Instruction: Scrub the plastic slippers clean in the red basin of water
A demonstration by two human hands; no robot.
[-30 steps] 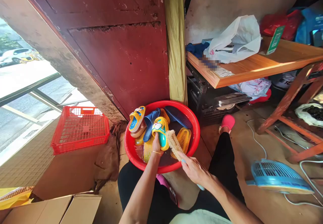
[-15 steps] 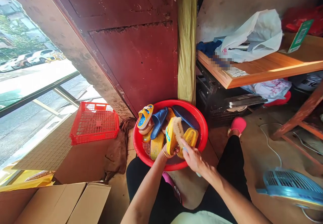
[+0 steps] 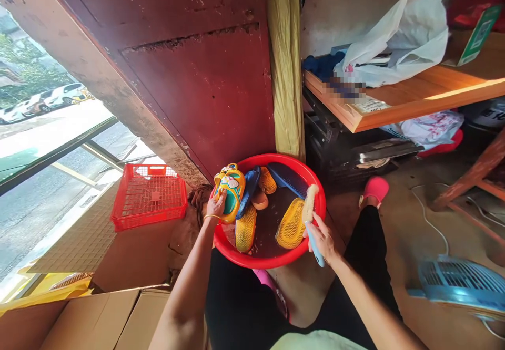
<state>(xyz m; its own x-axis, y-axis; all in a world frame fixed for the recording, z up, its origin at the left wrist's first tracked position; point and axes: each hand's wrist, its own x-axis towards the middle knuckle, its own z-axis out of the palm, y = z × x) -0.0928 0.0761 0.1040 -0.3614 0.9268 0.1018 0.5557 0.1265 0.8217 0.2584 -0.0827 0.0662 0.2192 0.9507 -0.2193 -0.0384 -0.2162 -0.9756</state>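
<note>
Left hand (image 3: 218,206) clenched on a yellow-and-teal child's slipper (image 3: 231,192), held at the basin's left side, above the water. Right hand (image 3: 322,238) grasping a pale blue scrub brush (image 3: 314,244), pale bristles up, just inside the right rim. Both over a round red plastic basin (image 3: 272,260) of dark water, resting between black-trousered knees (image 3: 232,308). In it: two yellow ridged slipper soles (image 3: 292,229), a navy slipper (image 3: 248,192) and a blue ridged slipper (image 3: 288,179). Just left of the basin, a crumpled brown cloth (image 3: 199,200) and a red plastic mesh crate (image 3: 149,197); below that, a cardboard box (image 3: 106,321). Right: a foot in a pink slipper (image 3: 374,188), a blue plastic fan (image 3: 460,281). Beyond: a wooden shelf (image 3: 410,100) with a white plastic bag (image 3: 394,40), and a scuffed dark red door (image 3: 197,76).
</note>
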